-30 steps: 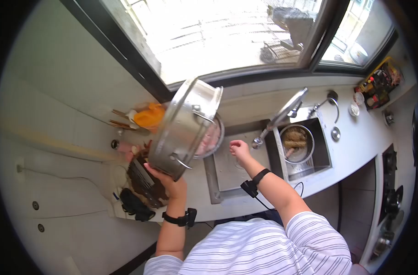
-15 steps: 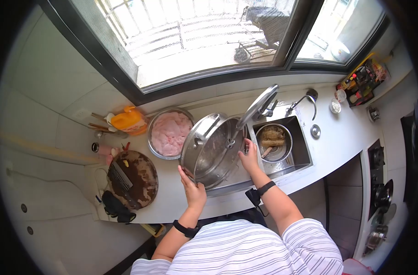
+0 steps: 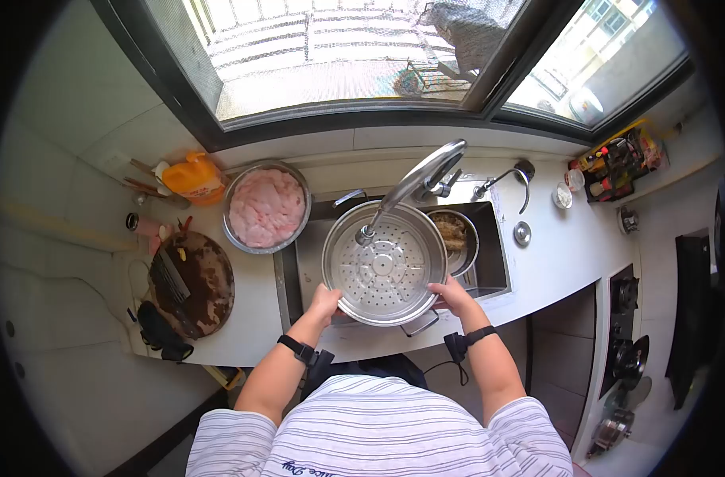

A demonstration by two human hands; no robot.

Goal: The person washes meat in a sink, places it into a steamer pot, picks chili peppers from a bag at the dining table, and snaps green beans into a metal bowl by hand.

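A large metal steamer pot (image 3: 384, 288) with a perforated bottom is held level over the sink (image 3: 311, 274), beneath the faucet (image 3: 411, 176). My left hand (image 3: 326, 304) grips its lower left side and my right hand (image 3: 451, 294) its lower right rim. One loop handle sticks out toward me. Behind its right edge, a smaller pot (image 3: 471, 254) with brown pieces inside stands in the right basin, partly hidden. To the left, a metal bowl (image 3: 230, 228) holds pale pink meat.
A round cutting board (image 3: 218, 298) with a cleaver (image 3: 172, 278) lies on the left counter, beside a black item (image 3: 160, 330). An orange bottle (image 3: 194, 178) stands behind. Small containers (image 3: 563, 195), a condiment rack (image 3: 625, 163) and a stove (image 3: 626, 334) are at right.
The pot has gone from tilted at the left to level over the sink under the faucet. My right hand, empty at first, has taken hold of its rim.
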